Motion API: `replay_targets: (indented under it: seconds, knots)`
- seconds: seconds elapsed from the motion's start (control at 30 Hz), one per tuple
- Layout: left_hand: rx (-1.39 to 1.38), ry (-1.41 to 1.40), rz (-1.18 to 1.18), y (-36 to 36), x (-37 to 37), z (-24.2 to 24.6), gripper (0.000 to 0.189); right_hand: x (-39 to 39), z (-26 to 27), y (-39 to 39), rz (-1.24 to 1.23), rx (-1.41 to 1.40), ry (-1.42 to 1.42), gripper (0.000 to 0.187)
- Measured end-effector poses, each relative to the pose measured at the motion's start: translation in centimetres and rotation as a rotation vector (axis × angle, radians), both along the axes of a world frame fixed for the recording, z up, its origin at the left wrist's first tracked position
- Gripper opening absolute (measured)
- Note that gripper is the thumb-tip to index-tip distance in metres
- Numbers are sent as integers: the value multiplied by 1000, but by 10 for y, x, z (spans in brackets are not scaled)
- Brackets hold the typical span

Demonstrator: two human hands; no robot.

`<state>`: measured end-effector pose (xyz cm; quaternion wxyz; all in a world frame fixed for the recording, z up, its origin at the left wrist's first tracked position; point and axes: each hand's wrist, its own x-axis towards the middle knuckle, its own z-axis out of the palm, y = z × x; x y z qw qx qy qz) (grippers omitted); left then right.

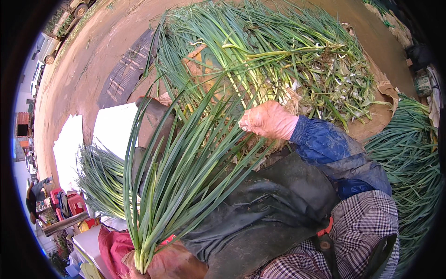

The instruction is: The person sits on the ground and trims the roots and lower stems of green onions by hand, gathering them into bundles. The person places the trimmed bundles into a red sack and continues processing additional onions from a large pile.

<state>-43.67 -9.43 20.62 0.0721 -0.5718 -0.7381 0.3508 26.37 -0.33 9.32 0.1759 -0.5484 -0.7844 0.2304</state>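
Note:
At the bottom edge my left hand, partly cut off by the frame, grips a bunch of green onions near its pale lower stems. The long leaves fan up and rightward over my dark rubber apron. My right hand is curled beside the bunch's upper right leaves. Its fingertips face away, and whether they pinch a leaf is hidden. Just beyond it lies a large heap of green onions, with roots and whitish stem ends towards the right.
Peeled, wilted leaves litter brown sheeting on the ground. More green onions lie at right, and another bunch rests at left near a white board. A dark printed sheet lies flat. Parked vehicles stand farther off.

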Motion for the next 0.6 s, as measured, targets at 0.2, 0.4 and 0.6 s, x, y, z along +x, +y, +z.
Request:
replay_targets:
  seconds: [0.2,0.4,0.6]
  knots:
    - [14,5,7,-1,20,3,57,37,-17,-6,-783,-90,1127,17]
    - [22,45,9,-4,17,2,57,24,-39,-43,-309,-380,-185,22]
    - [-36,37,87,-3,35,13,56,-1,-57,-40,-496,-158,-222,27]
